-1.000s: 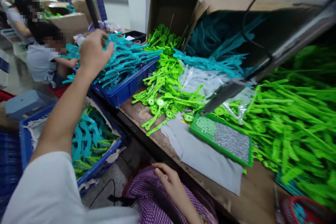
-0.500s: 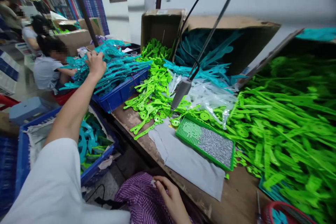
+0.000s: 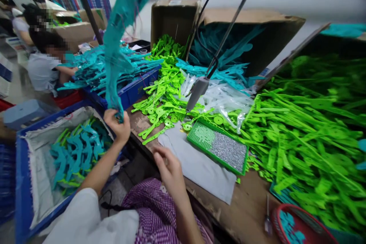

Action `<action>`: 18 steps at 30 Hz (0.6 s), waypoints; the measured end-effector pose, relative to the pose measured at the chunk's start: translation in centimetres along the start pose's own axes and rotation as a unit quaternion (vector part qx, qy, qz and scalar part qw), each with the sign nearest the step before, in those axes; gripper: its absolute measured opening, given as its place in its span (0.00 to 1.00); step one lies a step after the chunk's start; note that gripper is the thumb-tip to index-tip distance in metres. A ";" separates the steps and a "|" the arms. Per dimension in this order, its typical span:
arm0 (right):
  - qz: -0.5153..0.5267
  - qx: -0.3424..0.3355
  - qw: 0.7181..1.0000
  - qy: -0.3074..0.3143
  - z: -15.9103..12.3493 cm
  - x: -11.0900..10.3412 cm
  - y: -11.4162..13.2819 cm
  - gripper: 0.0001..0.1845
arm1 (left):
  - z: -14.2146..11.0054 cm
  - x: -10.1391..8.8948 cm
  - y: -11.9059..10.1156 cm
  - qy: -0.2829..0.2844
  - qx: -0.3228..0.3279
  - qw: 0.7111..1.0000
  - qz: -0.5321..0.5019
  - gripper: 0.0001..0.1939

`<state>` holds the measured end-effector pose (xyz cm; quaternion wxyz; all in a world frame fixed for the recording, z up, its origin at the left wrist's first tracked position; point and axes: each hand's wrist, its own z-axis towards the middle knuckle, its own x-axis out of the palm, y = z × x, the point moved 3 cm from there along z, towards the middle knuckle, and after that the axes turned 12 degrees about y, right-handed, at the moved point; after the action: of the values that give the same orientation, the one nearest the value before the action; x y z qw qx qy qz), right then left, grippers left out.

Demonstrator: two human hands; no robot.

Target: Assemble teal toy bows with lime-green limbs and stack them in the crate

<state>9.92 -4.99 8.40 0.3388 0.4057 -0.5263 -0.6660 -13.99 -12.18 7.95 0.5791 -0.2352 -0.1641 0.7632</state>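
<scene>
In our left hand, the teal pieces blur and run past the upper frame edge. The palm of our right hand is hidden. Back from the front edge of the table, the silvery bits in the green tray are too small for us to distinguish.

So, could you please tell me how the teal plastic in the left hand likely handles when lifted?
The teal plastic looks fairly stiff: gripped near its bottom by the left hand, it rises high without folding over. It is probably light, since one hand holds it up. Being long, it may tip sideways.
</scene>
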 end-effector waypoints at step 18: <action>0.120 0.120 0.971 -0.166 -3.7 -3.2 -5.5 0.20 | -19.2 -6.4 -9.0 0.467 0.133 0.833 -0.266 0.28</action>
<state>14.53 -2.57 3.23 0.2727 0.2611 -0.6961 -0.6107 5.17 -16.25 -2.32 0.7931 -0.4316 0.1721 0.3938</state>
